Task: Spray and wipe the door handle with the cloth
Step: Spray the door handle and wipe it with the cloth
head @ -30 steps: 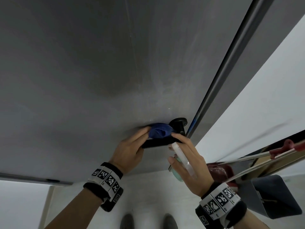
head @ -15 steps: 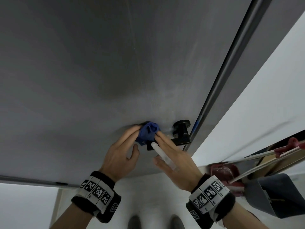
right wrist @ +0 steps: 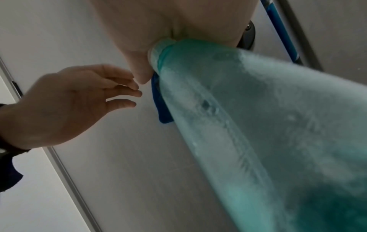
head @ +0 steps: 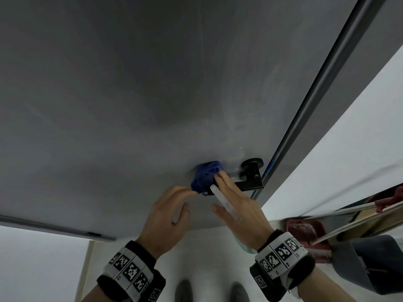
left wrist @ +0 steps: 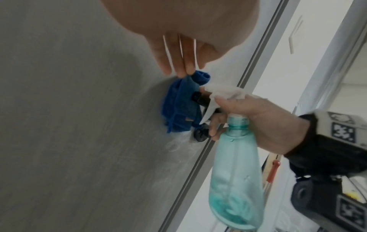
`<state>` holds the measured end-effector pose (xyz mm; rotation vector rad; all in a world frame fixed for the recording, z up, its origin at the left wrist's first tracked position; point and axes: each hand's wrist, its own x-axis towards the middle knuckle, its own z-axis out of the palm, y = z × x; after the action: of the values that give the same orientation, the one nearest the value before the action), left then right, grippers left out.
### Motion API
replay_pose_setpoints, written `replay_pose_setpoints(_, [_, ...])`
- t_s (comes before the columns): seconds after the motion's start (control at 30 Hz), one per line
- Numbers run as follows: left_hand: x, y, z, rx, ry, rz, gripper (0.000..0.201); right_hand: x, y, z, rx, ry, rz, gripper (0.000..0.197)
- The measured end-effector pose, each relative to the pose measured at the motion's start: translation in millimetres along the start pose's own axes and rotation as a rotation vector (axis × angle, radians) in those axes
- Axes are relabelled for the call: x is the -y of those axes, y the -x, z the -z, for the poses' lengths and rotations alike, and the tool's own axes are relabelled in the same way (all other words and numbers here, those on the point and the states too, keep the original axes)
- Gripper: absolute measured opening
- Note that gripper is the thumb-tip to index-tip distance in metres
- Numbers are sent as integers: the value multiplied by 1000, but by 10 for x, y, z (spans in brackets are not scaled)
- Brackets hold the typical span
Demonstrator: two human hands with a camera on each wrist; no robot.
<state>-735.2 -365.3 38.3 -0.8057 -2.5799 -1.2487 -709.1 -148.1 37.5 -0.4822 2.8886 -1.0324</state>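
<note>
The grey door (head: 109,94) is filling most of the head view, its latch edge running just right of the door handle (head: 250,177), with a white wall (head: 327,160) beyond that edge. Left of the handle the door face is lying bare and broad, all the way to a pale strip at the far left.

The spray bottle (left wrist: 236,180), translucent teal, is hanging below the handle, neck up. The right hand (head: 237,205) is gripping it at the neck, thumb and lower fingers curling round it, while its first two fingers (head: 224,182) are stretching out straight along the black lever and touching the cloth (head: 206,176).

The left hand (head: 168,216) is sitting just left of the handle with its fingers spread and nearly straight. In the left wrist view its fingertips (left wrist: 181,70) are meeting the top of the cloth; whether they are pinching it or only touching, I cannot tell.

The cloth, blue and bunched, is draping over the free end of the lever, pressed against the door face. The handle's round rose (head: 253,163) is showing uncovered, close to the latch edge.

Below the handle, a pair of shoes (head: 209,290) is standing on pale floor.
</note>
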Motion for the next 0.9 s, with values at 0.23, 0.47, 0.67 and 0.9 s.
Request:
replay_pose_setpoints(0.23, [-269, -320, -61, 224, 463, 464, 42, -7, 17, 62, 1, -110, 10, 70])
replay_pose_setpoints(0.47, [-197, -400, -131, 351, 559, 631, 89, -178, 40, 79, 16, -259, 7, 69])
replay_pose_setpoints(0.67, [-435, -401, -125, 264, 560, 594, 72, -420, 289, 298, -5, -179, -9, 67])
replay_pose_setpoints(0.9, [-457, -473, -242, 336, 222, 408, 27, -455, 359, 231, -42, 117, -14, 63])
